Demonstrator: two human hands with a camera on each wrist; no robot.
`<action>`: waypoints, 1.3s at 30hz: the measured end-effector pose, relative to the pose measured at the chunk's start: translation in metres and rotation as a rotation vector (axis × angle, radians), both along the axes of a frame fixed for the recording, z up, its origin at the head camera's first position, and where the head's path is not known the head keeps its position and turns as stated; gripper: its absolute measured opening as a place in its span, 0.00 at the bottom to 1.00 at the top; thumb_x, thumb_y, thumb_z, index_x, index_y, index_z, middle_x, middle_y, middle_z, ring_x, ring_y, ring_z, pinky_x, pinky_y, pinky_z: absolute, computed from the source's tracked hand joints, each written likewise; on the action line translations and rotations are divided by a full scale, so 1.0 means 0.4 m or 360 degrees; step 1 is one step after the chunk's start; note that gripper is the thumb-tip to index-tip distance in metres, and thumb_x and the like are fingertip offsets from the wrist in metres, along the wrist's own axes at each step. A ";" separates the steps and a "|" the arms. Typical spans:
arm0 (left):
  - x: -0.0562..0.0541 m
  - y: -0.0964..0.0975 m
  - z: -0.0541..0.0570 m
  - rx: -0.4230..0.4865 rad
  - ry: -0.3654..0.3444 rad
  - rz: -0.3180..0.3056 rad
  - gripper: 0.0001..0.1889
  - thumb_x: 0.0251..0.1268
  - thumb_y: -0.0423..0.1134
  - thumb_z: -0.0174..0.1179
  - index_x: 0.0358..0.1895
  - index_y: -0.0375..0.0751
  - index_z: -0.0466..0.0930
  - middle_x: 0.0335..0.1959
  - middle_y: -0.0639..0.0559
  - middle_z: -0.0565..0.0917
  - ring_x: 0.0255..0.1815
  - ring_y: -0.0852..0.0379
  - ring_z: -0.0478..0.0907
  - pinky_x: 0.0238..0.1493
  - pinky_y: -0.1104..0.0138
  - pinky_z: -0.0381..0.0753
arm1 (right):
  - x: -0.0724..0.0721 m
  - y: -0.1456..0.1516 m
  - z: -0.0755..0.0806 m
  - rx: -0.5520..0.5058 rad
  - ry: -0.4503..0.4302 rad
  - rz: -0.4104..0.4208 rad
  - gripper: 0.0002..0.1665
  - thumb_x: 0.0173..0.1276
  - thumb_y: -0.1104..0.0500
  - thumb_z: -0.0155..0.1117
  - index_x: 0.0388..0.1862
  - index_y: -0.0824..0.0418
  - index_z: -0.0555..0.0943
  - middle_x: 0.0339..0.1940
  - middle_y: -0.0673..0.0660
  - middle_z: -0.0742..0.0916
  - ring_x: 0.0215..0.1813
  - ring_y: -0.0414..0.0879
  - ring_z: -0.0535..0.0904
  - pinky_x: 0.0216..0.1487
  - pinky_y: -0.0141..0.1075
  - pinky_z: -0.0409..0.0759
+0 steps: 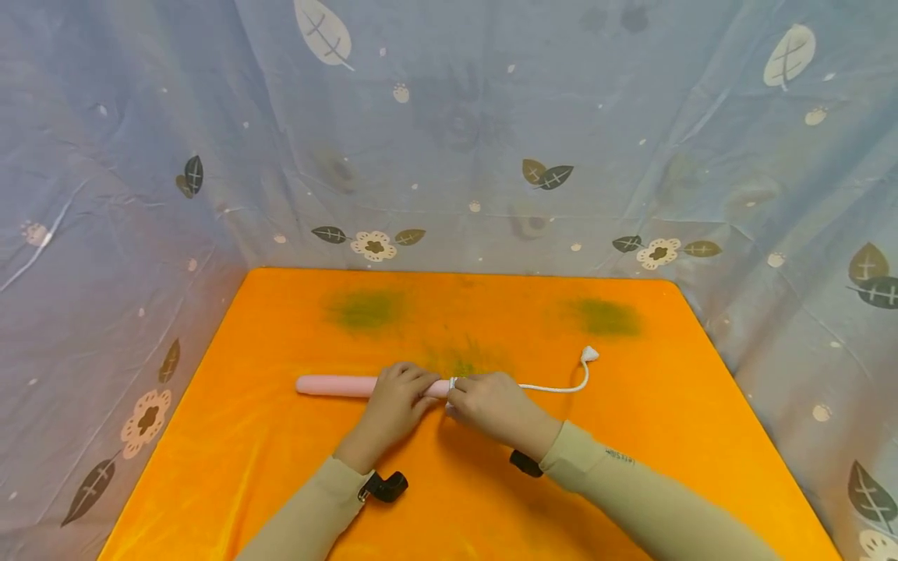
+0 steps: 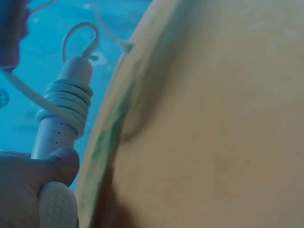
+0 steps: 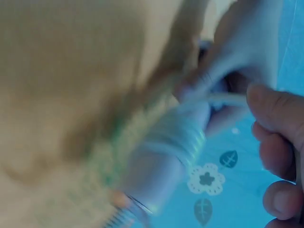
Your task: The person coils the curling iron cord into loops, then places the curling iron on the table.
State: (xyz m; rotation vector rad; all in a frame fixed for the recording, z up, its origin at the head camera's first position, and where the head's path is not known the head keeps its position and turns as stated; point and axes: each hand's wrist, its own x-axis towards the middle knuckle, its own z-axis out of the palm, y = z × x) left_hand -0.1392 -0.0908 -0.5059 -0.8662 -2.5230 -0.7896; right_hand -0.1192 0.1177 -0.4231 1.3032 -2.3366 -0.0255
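A long pink hair iron [image 1: 337,386] lies crosswise over the table, its rounded end to the left. My left hand [image 1: 396,405] grips it near the handle, thumb along the side in the left wrist view. White cord [image 2: 69,102] is wound in several coils around the handle. Beside the handle's end, my right hand [image 1: 501,405] pinches a stretch of this cord between thumb and fingers, clear in the right wrist view, where the coils [image 3: 175,133] look blurred. The cord's free length trails right to a white plug [image 1: 590,354].
An orange cloth [image 1: 281,467] with greenish smudges covers the table. Blue-grey curtains [image 1: 463,117] printed with leaves and flowers hang at the back and both sides. Black wrist cameras [image 1: 387,487] sit at both sleeve cuffs.
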 end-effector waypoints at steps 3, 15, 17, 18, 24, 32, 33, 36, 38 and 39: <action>0.009 0.009 -0.008 -0.0032 0.0027 -0.0024 0.16 0.60 0.44 0.68 0.50 0.46 0.86 0.44 0.54 0.84 0.49 0.49 0.73 0.47 0.54 0.68 | -0.012 0.007 0.018 0.0026 0.0003 0.0002 0.20 0.58 0.48 0.74 0.19 0.54 0.74 0.16 0.47 0.71 0.16 0.38 0.63 0.16 0.28 0.60; 0.038 0.016 0.028 -0.0026 0.0086 -0.0207 0.17 0.60 0.42 0.68 0.53 0.47 0.84 0.47 0.54 0.84 0.51 0.50 0.73 0.52 0.55 0.70 | -0.081 0.056 0.095 -0.0131 -0.0459 -0.0081 0.11 0.58 0.45 0.71 0.26 0.48 0.81 0.25 0.41 0.79 0.23 0.33 0.72 0.23 0.26 0.71; 0.038 0.015 0.032 -0.0023 0.0095 -0.0207 0.17 0.60 0.42 0.69 0.53 0.47 0.84 0.47 0.54 0.83 0.51 0.50 0.73 0.52 0.55 0.70 | -0.095 0.066 0.102 -0.0174 -0.0562 -0.0107 0.09 0.60 0.46 0.70 0.27 0.47 0.82 0.27 0.41 0.80 0.24 0.32 0.72 0.24 0.26 0.72; 0.039 0.013 0.034 -0.0023 0.0098 -0.0210 0.17 0.60 0.42 0.69 0.53 0.47 0.84 0.47 0.54 0.84 0.51 0.50 0.74 0.52 0.55 0.70 | -0.101 0.070 0.103 -0.0181 -0.0592 -0.0110 0.08 0.62 0.47 0.69 0.28 0.47 0.82 0.28 0.40 0.80 0.25 0.32 0.72 0.25 0.26 0.72; 0.040 0.007 0.036 -0.0043 0.0095 -0.0213 0.18 0.59 0.41 0.69 0.53 0.46 0.84 0.48 0.54 0.83 0.52 0.51 0.73 0.52 0.55 0.69 | -0.126 0.088 0.103 -0.0189 -0.0656 -0.0090 0.06 0.64 0.49 0.67 0.32 0.48 0.83 0.29 0.41 0.82 0.27 0.33 0.74 0.29 0.28 0.74; 0.042 0.008 0.044 -0.0154 0.0032 -0.0202 0.17 0.64 0.39 0.65 0.56 0.45 0.82 0.50 0.53 0.81 0.53 0.49 0.72 0.54 0.53 0.68 | -0.124 0.074 0.117 -0.0215 -0.0707 -0.0064 0.04 0.65 0.52 0.68 0.33 0.50 0.84 0.30 0.43 0.82 0.30 0.35 0.75 0.33 0.29 0.75; 0.043 0.008 0.046 -0.0158 0.0020 -0.0208 0.17 0.65 0.39 0.65 0.56 0.45 0.81 0.50 0.53 0.81 0.54 0.49 0.71 0.53 0.53 0.68 | -0.124 0.069 0.119 -0.0210 -0.0705 -0.0043 0.05 0.65 0.52 0.68 0.33 0.51 0.84 0.30 0.43 0.81 0.30 0.35 0.75 0.33 0.29 0.75; 0.043 0.005 0.047 -0.0154 0.0017 -0.0231 0.17 0.65 0.38 0.64 0.57 0.45 0.81 0.50 0.53 0.81 0.54 0.49 0.71 0.52 0.55 0.68 | -0.126 0.057 0.125 -0.0199 -0.0733 0.0011 0.05 0.65 0.51 0.68 0.33 0.51 0.84 0.30 0.43 0.81 0.30 0.35 0.75 0.34 0.28 0.75; 0.043 0.002 0.045 -0.0152 0.0042 -0.0248 0.17 0.65 0.38 0.64 0.57 0.46 0.81 0.50 0.54 0.81 0.53 0.50 0.71 0.50 0.55 0.68 | -0.134 0.056 0.127 -0.0211 -0.0817 -0.0010 0.06 0.64 0.50 0.69 0.32 0.50 0.84 0.30 0.42 0.81 0.30 0.34 0.75 0.33 0.29 0.75; 0.043 0.001 0.044 -0.0151 0.0062 -0.0256 0.17 0.64 0.38 0.65 0.57 0.46 0.81 0.50 0.54 0.81 0.53 0.50 0.71 0.50 0.56 0.68 | -0.141 0.058 0.126 -0.0224 -0.0886 -0.0046 0.06 0.63 0.50 0.69 0.32 0.49 0.83 0.30 0.41 0.81 0.30 0.34 0.75 0.33 0.29 0.75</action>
